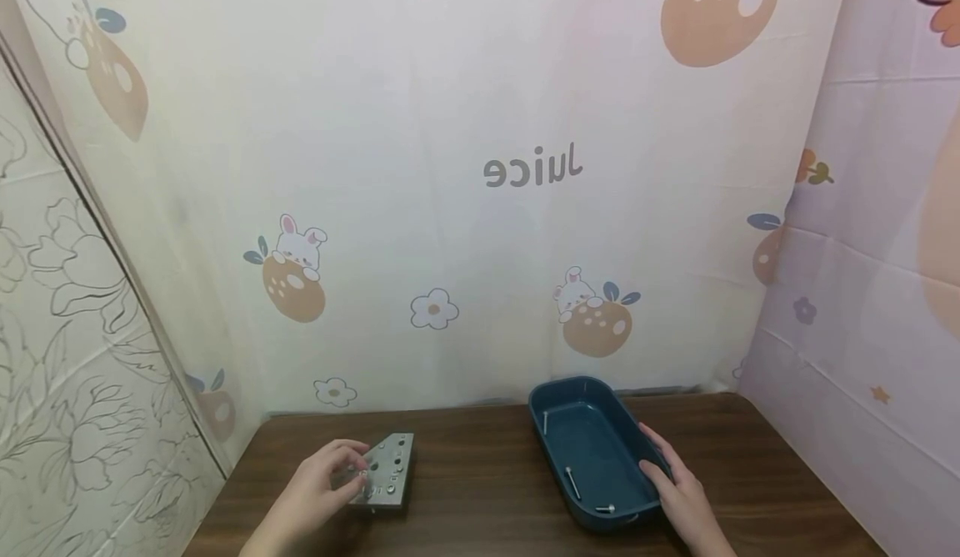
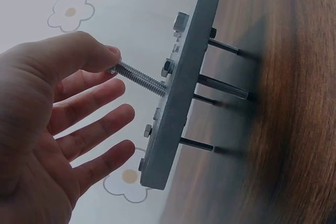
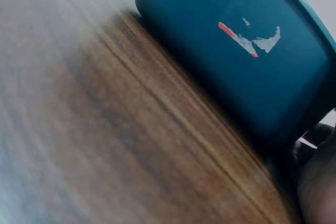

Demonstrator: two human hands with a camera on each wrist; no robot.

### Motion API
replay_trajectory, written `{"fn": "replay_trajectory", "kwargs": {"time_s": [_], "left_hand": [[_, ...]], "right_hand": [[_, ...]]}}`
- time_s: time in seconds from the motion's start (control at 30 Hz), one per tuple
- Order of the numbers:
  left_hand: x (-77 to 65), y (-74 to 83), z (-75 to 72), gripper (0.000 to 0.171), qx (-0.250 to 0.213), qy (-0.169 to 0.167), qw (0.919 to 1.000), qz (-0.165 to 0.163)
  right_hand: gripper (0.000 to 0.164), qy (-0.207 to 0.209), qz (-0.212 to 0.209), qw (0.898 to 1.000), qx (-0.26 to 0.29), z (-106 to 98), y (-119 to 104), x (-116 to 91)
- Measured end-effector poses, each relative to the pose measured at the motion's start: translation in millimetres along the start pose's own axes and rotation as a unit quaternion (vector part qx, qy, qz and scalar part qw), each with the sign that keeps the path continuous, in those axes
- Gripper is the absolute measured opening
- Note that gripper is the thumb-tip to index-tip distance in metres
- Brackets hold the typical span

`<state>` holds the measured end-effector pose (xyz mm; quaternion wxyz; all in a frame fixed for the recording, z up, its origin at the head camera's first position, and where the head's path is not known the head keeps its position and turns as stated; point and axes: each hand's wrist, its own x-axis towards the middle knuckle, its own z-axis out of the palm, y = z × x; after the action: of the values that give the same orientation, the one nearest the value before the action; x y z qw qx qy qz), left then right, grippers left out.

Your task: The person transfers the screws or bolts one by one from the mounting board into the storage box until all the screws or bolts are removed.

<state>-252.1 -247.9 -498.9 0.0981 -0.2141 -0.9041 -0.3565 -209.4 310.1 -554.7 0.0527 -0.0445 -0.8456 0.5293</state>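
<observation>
My left hand [image 1: 324, 480] is at a grey metal plate [image 1: 391, 469] on the left side of the table. In the left wrist view, thumb and forefinger pinch the end of a threaded bolt [image 2: 140, 78], whose other end meets the plate's face. The remaining fingers are spread apart. Several bolts stand in the plate, their heads on the near face and shanks, such as one thick threaded shank [image 2: 223, 86], out the far side. On the right, my right hand [image 1: 681, 490] grips the side wall of a dark blue tray [image 1: 600, 449], thumb over the rim.
Inside the tray lie a long bolt [image 1: 572, 484], a short bolt [image 1: 604, 509] and another bolt [image 1: 545, 422] by the left wall. Brown wooden tabletop [image 1: 468, 465] stretches between plate and tray. A printed curtain [image 1: 450, 232] hangs behind the table's back edge.
</observation>
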Motion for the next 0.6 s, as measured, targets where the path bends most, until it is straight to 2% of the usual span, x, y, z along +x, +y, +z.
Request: {"fn": "replay_trajectory", "kwargs": {"time_s": [0.3, 0.6], "left_hand": [[-1.1, 3.9, -2.2, 0.018, 0.013, 0.013, 0.9993, 0.032], [0.6, 10.8, -5.1, 0.015, -0.014, 0.008, 0.9999, 0.005]], "right_hand": [[0.065, -0.003, 0.016, 1.0, -0.004, -2, 0, 1], [0.066, -0.007, 0.028, 1.0, -0.004, -2, 0, 1]]}}
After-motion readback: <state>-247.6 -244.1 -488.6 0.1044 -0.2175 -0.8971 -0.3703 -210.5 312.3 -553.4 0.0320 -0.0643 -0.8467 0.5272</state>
